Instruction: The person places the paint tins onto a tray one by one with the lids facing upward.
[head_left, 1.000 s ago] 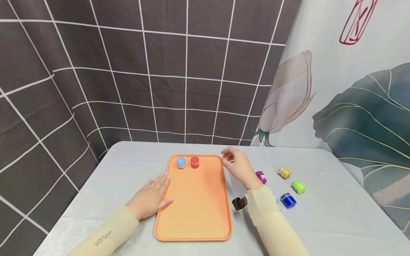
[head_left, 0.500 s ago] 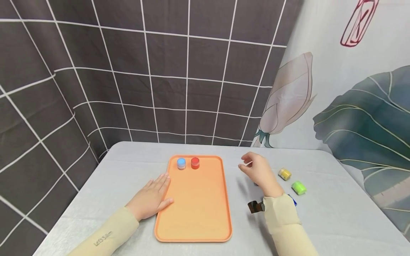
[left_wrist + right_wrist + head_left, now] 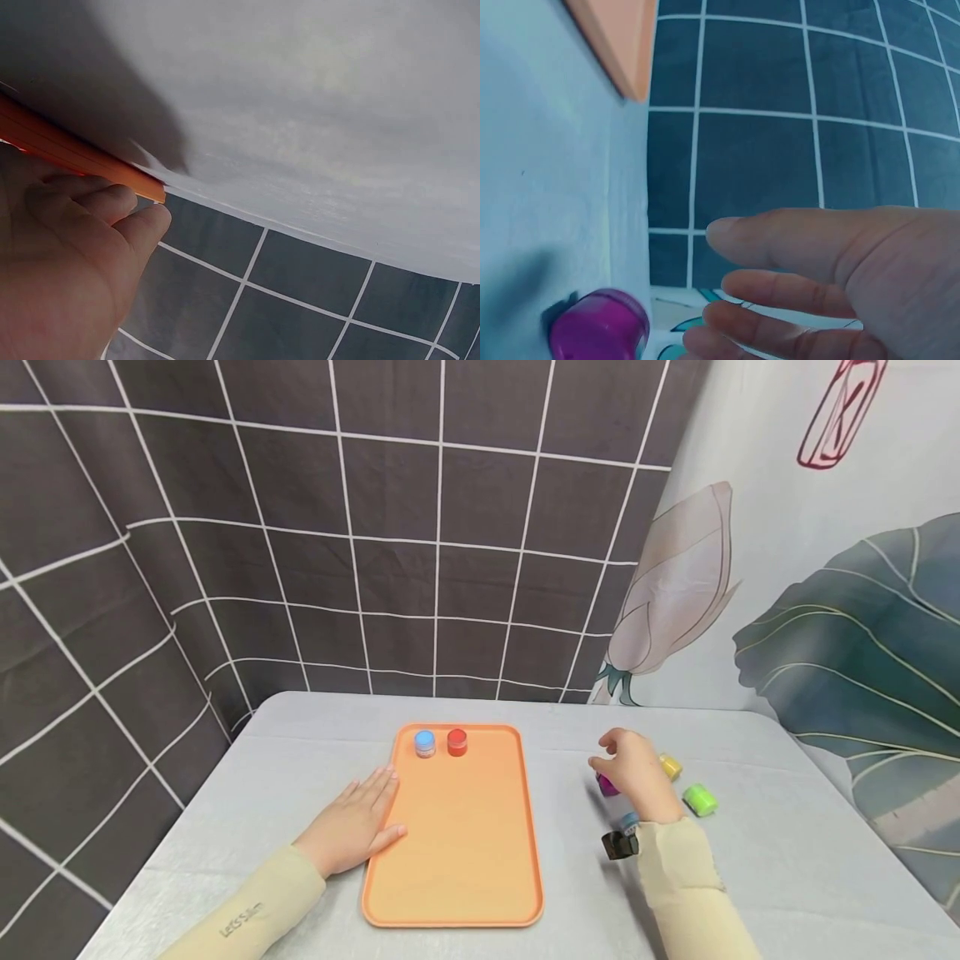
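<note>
My left hand (image 3: 352, 825) lies flat with straight fingers on the left rim of the orange tray (image 3: 453, 860); the left wrist view catches its fingers against the tray's edge. Inside the tray, near its far end, stand a light blue-lidded small jar (image 3: 424, 744) and a red small jar (image 3: 457, 742). To the right of the tray, my right hand (image 3: 636, 777) hovers over a purple small jar (image 3: 607, 787), fingers loosely bent and holding nothing. In the right wrist view a gap separates the purple jar (image 3: 601, 326) from the fingertips.
Beyond the right hand lie a yellow jar (image 3: 671, 767) and a green jar (image 3: 700, 800) on the grey tabletop (image 3: 787, 860). A light blue jar (image 3: 629, 823) peeks out by the right wrist. A dark tiled curtain (image 3: 390, 568) hangs behind the table.
The right hand has moved rightward from the tray's far right corner to above the purple jar. Its sleeve now covers the dark blue jar. The left hand stays in place.
</note>
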